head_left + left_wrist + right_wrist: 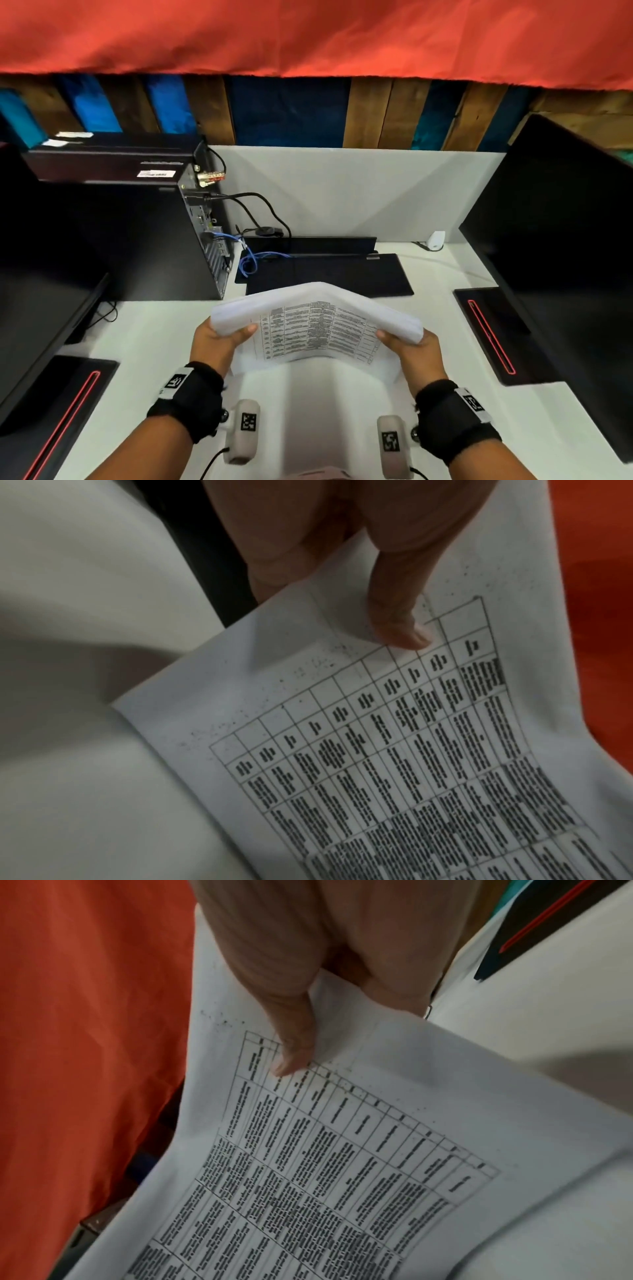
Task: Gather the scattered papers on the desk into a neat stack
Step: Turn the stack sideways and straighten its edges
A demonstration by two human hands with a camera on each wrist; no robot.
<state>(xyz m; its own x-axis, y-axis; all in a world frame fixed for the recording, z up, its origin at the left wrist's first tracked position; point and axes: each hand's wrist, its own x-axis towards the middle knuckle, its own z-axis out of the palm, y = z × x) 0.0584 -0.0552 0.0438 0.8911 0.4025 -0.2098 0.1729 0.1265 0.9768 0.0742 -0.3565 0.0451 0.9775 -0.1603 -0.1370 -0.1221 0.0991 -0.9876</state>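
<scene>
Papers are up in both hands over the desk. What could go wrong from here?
1. The paper stack bows upward between the left hand and right hand, each gripping only a side edge; it may crease, or sheets may fan out of line.
2. The thumbs pin just the top sheet near its edge, so lower sheets might slip.
3. The keyboard lies right behind; tapping the stack square could strike it.

Thin matt papers (315, 329) with printed tables; smooth white desk (147, 329); red cloth (308, 34) above.
</scene>
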